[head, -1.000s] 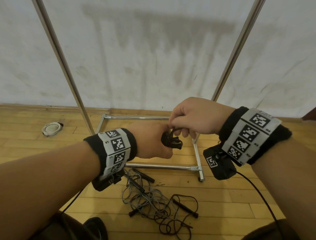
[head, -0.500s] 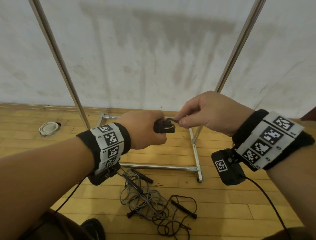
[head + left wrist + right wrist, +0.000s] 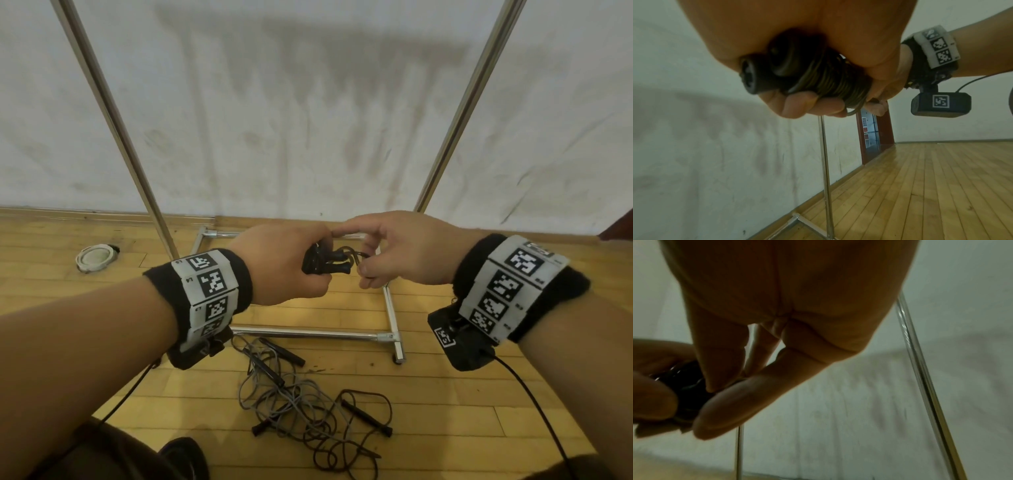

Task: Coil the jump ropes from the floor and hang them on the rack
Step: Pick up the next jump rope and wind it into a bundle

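Nearest the camera, both forearms reach fwd, each w/ a black wristband carrying coded tags and a small camera slung under the wrist. Below them on the wood floor (image 3: 479, 404) lies a tangle of loose ropes (image 3: 308, 411), grey and dark cords mixed, black handles sticking out, just in front of the rack's base bar. Above that, mid-air, the left hand (image 3: 284, 270) is fisted round a coiled rope (image 3: 325, 262): in the left wrist view its fingers (image 3: 807, 104) curl under a tight bundle of cord turns wound over two black handles, whose round end caps poke out side by side (image 3: 764, 71). The right hand (image 3: 400, 253) meets it from the other side, thumb and fingers pinching a short loop of cord at the bundle's end; index finger lies across the top, touching the left hand. Right wrist view is dim and blurred, only shows fingertips (image 3: 721, 408) closing on the dark bundle. So: left grip closed on the coil, right grip pinching its cord. Behind the hands stands the rack (image 3: 113, 113), two chrome uprights rising from a rectangular base frame on casters, no rope seen on it. A white round item (image 3: 96, 257) sits on the floor left of the rack, near the baseboard. Farthest back, a stained white wall (image 3: 308, 102).
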The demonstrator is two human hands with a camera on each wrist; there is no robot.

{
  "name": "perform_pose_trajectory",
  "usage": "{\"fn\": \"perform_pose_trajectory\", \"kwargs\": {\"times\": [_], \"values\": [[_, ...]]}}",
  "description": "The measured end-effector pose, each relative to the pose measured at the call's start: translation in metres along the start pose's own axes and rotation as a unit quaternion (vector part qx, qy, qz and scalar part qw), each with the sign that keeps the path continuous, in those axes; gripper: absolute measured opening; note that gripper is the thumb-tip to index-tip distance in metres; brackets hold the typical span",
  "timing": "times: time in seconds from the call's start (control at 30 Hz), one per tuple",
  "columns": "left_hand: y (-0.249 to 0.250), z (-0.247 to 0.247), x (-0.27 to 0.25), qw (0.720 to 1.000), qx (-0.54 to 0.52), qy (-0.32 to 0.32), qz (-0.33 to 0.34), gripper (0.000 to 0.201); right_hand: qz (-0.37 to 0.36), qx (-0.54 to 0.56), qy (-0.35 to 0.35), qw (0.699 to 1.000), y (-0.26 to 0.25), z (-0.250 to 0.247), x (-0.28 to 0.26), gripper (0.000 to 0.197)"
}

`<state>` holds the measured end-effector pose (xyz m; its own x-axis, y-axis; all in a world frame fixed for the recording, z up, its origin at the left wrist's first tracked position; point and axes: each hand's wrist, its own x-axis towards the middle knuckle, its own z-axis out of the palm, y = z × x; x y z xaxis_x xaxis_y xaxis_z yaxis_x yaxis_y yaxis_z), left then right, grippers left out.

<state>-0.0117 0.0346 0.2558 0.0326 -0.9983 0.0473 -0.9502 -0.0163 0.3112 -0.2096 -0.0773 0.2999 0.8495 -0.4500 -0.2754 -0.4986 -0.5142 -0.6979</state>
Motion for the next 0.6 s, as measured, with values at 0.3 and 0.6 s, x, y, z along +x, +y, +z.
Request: {"fn": "perform_pose_trajectory", "kwargs": {"times": [0.3,0.6], "values": [[-0.005,0.000,0.000,0.934,-0.349,-0.055,-0.056,0.008,0.043,0.403,0.048,0.913,-0.001,-0.002,-0.001,0.035],[-0.007,-0.004,0.002,0.782,-0.602,-0.077,-0.139,0.037,-0.014,0.426,0.184,0.886,-0.012,0.006,0.005,0.027]]}}
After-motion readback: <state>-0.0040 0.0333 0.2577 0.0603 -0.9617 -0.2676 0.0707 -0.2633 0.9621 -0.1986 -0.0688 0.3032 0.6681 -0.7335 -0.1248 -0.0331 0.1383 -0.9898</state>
